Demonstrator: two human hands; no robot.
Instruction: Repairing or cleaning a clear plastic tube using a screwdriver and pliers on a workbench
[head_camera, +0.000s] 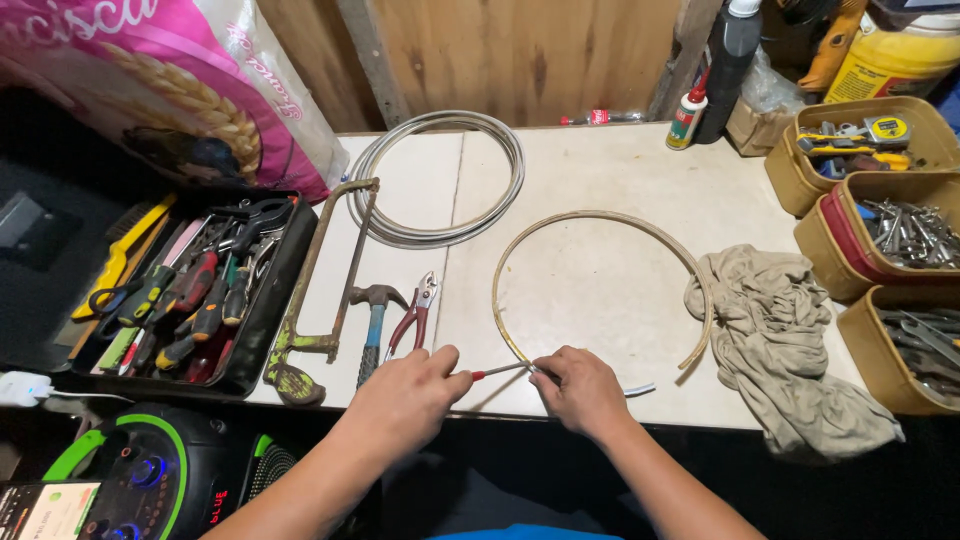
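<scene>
The left hand (405, 392) and right hand (580, 390) sit near each other at the front edge of the table (600, 180), not touching. The left hand's fingers pinch the red handle of a thin tool (497, 371), a small screwdriver by the look of it, whose metal shaft runs across the gap toward the right hand. The right hand is closed on the near end of the hoop (600, 225), a thin tan open ring lying flat on the table; the tool's tip meets the hoop at the right fingertips. A pale short piece (640, 389) juts out just right of that hand.

Pliers (416, 315), a hammer (374, 318) and a hacksaw (318, 285) lie left of the hoop, a cable coil (440, 178) behind it, a cloth (775, 345) to its right.
</scene>
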